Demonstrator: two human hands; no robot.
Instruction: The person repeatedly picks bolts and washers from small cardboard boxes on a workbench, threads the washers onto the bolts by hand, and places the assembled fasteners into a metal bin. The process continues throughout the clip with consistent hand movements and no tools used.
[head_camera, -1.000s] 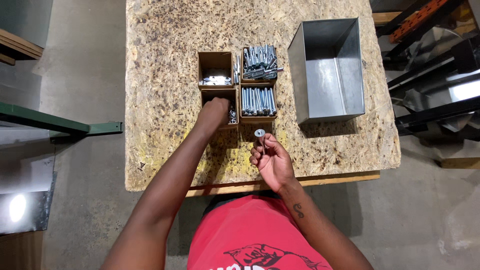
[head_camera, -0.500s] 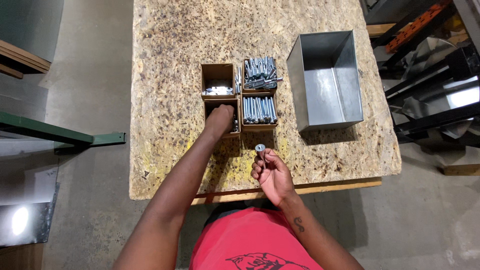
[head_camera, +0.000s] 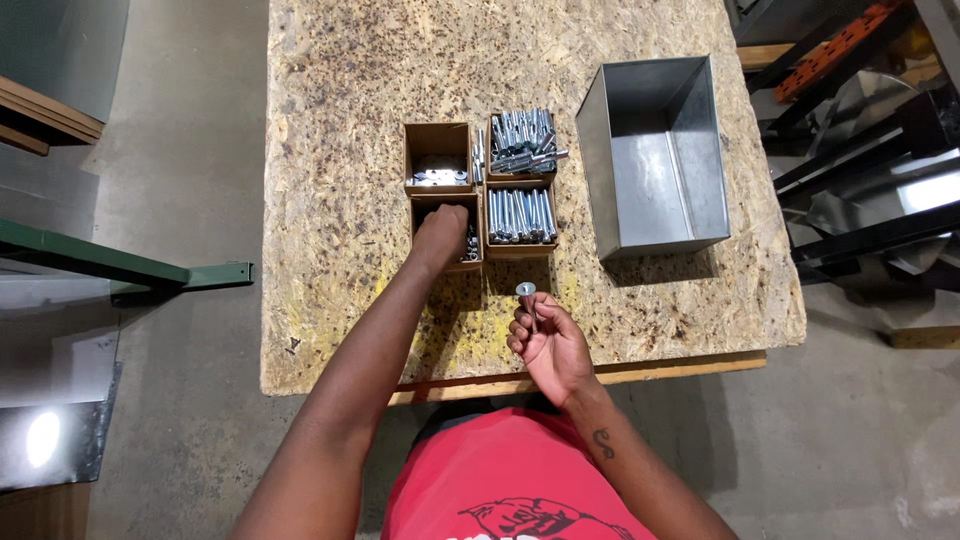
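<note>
Bolt (head_camera: 527, 303), one, stood upright with its round head up, pinched in the curled fingers of the right hand (head_camera: 548, 345) above the near edge of the chipboard table (head_camera: 340, 180). Left hand (head_camera: 440, 235) reached into the near-left cardboard box (head_camera: 446, 232), its fingers hidden inside, so its grip could not be told. Four small cardboard boxes sat in a two-by-two block at mid-table: the far-left box (head_camera: 438, 158) held small metal pieces, the far-right box (head_camera: 522, 143) a loose heap of bolts, the near-right box (head_camera: 519, 218) bolts laid in a row. One open grey metal bin (head_camera: 655, 155) stood to the right, apart from the boxes.
</note>
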